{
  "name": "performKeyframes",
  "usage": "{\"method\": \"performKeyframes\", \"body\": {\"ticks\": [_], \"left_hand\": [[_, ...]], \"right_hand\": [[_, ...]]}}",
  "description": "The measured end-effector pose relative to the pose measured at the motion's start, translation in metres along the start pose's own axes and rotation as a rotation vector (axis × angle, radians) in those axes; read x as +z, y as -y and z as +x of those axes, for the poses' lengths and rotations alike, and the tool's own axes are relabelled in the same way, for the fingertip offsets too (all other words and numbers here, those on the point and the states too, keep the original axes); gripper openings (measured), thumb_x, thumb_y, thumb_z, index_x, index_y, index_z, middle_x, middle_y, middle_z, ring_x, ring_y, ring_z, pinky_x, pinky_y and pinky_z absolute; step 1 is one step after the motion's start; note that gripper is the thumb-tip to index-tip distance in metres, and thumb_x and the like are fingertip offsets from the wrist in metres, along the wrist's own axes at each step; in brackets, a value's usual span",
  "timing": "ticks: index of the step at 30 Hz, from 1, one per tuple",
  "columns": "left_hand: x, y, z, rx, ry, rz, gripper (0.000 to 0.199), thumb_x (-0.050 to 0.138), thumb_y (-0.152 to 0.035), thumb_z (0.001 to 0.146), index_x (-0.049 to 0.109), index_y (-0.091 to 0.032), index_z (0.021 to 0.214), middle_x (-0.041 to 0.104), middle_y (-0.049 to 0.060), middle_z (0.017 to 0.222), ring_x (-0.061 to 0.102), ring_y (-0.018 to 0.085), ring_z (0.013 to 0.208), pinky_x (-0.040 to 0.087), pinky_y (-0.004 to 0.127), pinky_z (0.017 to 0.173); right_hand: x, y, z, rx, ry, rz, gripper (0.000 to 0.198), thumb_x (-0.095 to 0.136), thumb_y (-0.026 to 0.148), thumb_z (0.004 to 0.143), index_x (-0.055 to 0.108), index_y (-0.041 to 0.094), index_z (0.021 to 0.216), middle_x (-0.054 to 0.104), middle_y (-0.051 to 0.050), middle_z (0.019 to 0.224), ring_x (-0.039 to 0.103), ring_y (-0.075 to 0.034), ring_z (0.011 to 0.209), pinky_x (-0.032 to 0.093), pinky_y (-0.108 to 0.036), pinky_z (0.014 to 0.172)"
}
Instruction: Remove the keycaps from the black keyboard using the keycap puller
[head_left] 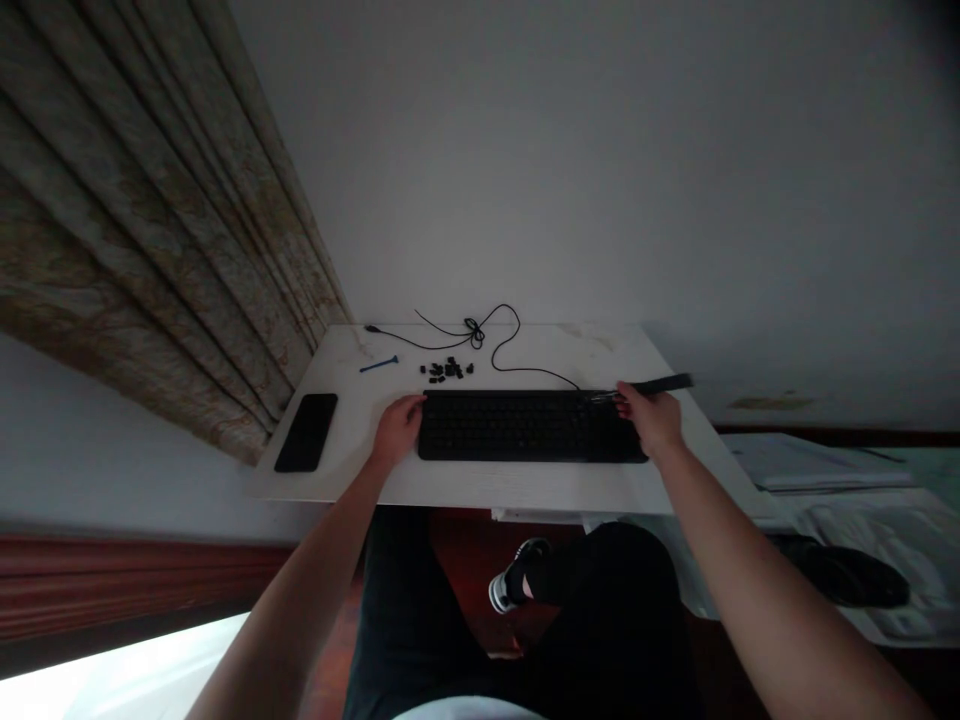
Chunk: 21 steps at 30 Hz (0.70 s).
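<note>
Head view: left hand (397,432) holds the keyboard (510,428) by its left end, right hand (654,420) grasps a dark-handled tool (666,383).

both arms (311,590) fwd, spread apart; l hand (398,431) turned inward, r hand (652,420) in pinch grip.

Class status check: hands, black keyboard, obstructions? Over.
Left hand touching long black keyboard. Right hand holding black-handled, metal-tipped tool over right end. Small black pieces beyond, likely not blocking.
</note>
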<state>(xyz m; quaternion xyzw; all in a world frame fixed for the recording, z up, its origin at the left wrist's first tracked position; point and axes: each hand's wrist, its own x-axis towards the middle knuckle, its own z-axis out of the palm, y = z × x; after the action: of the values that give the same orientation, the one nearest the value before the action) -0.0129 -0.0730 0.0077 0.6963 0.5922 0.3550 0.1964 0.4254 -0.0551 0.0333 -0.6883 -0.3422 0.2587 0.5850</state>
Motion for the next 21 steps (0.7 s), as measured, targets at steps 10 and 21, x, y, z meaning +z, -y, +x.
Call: {"method": "performKeyframes", "body": {"ticks": [10, 21], "left_hand": [[0.002, -0.002, -0.002, 0.062, -0.017, 0.103, 0.033, 0.057, -0.019, 0.089, 0.063, -0.021, 0.122, 0.067, 0.01, 0.118, 0.062, 0.025, 0.115, 0.049, 0.044, 0.107], [0.003, -0.003, 0.001, 0.094, -0.01, 0.121, 0.043, 0.06, -0.02, 0.088, 0.059, -0.022, 0.13, 0.064, 0.01, 0.124, 0.06, 0.027, 0.118, 0.048, 0.044, 0.107]], "right_hand": [[0.165, 0.079, -0.127, -0.057, 0.73, -0.088, 0.023, 0.076, 0.036, 0.08, 0.066, 0.015, 0.081, 0.069, -0.004, 0.064, 0.065, -0.015, 0.052, 0.053, -0.022, 0.046], [0.216, 0.099, -0.15, -0.337, 0.761, -0.478, 0.025, 0.071, 0.037, 0.084, 0.067, 0.017, 0.07, 0.069, -0.006, 0.062, 0.072, -0.021, 0.066, 0.053, -0.026, 0.064]]}}
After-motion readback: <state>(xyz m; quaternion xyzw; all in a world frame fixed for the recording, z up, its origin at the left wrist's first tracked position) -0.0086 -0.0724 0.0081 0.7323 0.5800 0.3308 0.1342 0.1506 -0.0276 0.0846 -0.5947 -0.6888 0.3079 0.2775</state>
